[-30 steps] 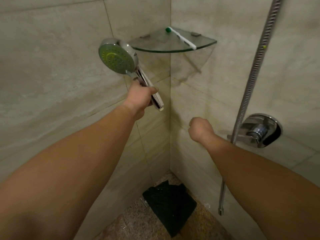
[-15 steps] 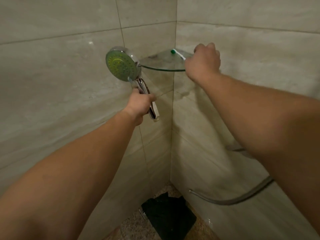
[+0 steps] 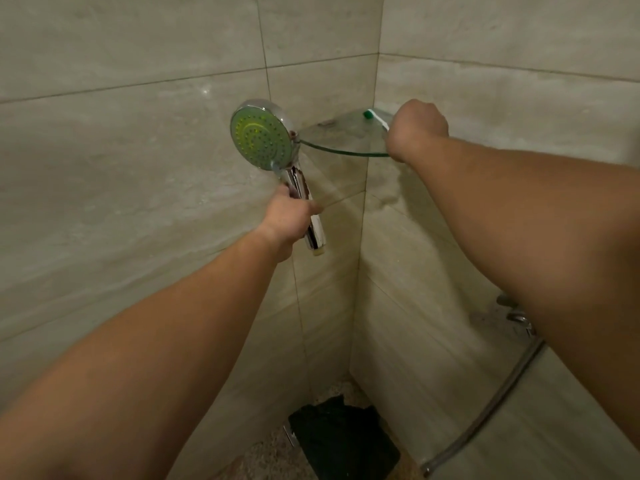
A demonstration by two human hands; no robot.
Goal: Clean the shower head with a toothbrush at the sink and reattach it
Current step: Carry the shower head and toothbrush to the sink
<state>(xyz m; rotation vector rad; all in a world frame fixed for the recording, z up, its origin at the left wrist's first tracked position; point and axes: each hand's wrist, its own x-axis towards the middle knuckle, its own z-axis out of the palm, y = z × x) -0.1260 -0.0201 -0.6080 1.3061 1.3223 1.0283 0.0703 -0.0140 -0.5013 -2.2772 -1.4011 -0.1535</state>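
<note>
Beige tiled walls (image 3: 138, 168) meet in a corner, with a speckled floor (image 3: 270, 459) below. A dark cloth (image 3: 343, 438) lies crumpled on the floor in that corner. A metal hose (image 3: 491, 407) curves down along the right wall. A glass corner shelf (image 3: 346, 140) is fixed high in the corner. The shower head (image 3: 261, 140), detached from the hose, faces the camera with its green spray face, just left of the shelf's edge. The left hand (image 3: 287, 221) has its fingers wrapped around the chrome handle. The right hand (image 3: 417, 128) reaches over the shelf, fingers curled around the toothbrush (image 3: 372, 115), whose green end sticks out to the left above the glass.
</note>
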